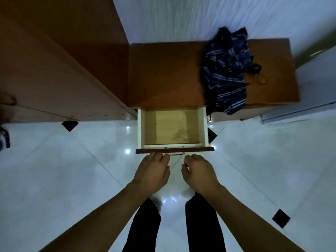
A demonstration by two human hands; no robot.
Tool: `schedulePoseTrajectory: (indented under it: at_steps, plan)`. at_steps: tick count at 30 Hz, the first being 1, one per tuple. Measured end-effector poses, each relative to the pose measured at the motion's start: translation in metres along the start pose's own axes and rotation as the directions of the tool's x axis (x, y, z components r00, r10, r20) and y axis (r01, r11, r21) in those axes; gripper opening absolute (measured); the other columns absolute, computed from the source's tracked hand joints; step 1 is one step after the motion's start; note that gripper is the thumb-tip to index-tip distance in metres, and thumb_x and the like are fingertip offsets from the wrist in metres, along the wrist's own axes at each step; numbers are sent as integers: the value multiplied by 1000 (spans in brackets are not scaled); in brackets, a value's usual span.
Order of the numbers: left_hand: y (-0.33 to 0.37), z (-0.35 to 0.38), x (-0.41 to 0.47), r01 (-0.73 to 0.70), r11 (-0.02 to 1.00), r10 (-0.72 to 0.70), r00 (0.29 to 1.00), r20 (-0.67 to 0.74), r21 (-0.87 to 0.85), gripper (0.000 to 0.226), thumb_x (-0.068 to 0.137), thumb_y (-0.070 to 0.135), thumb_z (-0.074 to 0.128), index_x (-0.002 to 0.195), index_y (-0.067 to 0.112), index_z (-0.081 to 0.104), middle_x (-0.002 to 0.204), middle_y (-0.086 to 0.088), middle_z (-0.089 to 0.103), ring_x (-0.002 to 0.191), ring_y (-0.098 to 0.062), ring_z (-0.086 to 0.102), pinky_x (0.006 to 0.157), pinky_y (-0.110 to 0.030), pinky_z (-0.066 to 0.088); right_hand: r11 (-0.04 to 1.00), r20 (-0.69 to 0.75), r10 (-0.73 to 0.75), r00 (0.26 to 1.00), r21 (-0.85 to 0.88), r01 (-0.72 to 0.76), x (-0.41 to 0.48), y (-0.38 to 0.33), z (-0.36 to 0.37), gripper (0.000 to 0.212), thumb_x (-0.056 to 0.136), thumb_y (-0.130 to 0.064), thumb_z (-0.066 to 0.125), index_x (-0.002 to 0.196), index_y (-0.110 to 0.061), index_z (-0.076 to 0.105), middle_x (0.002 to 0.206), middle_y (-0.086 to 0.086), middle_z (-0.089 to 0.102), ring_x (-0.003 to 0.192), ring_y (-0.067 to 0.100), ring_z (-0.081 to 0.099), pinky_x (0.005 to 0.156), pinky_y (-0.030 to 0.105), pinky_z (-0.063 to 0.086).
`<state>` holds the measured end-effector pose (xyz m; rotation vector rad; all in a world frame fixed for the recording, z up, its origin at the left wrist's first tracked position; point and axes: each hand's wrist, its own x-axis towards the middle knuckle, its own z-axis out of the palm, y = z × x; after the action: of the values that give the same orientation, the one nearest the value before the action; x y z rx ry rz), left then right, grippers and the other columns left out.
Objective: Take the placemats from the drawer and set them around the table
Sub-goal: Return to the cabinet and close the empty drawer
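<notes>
A drawer (141,128) with white side walls and a bare wooden bottom stands pulled out of a low brown cabinet (163,73). I see no placemats inside it. Its dark front panel (174,149) carries a thin metal handle (175,154). My left hand (153,170) hovers just below the front panel with its fingers curled near the handle's left end. My right hand (199,170) sits beside it, a little below the handle's right end, fingers loosely curled and holding nothing. Whether the left fingers touch the handle is unclear.
A dark blue striped cloth (225,70) lies on the cabinet top at the right. A tall brown wardrobe (54,60) stands to the left. The floor (72,179) is glossy white tile with black diamonds. My legs in dark trousers (201,224) stand below.
</notes>
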<state>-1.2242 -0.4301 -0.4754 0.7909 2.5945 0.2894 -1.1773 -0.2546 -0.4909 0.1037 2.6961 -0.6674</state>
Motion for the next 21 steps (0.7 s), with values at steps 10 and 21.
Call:
schedulePoseTrajectory:
  at_steps: [10, 21]
  plan:
    - [-88, 148, 20, 205, 970, -206, 979, 9, -126, 17, 80, 15, 67, 97, 10, 63, 79, -8, 64, 67, -25, 60, 59, -28, 43, 998, -46, -47, 998, -52, 44, 63, 53, 139, 25, 87, -24, 59, 107, -10, 65, 99, 11, 67, 90, 30, 62, 79, 39, 54]
    - [-127, 187, 59, 136, 990, -138, 954, -266, -26, 17, 87, 29, 60, 99, 16, 61, 94, -3, 62, 88, -27, 50, 77, -36, 36, 942, -347, -300, 888, -253, 219, 96, 107, 179, 21, 87, -22, 68, 102, -9, 61, 95, 12, 61, 89, 30, 52, 79, 42, 38]
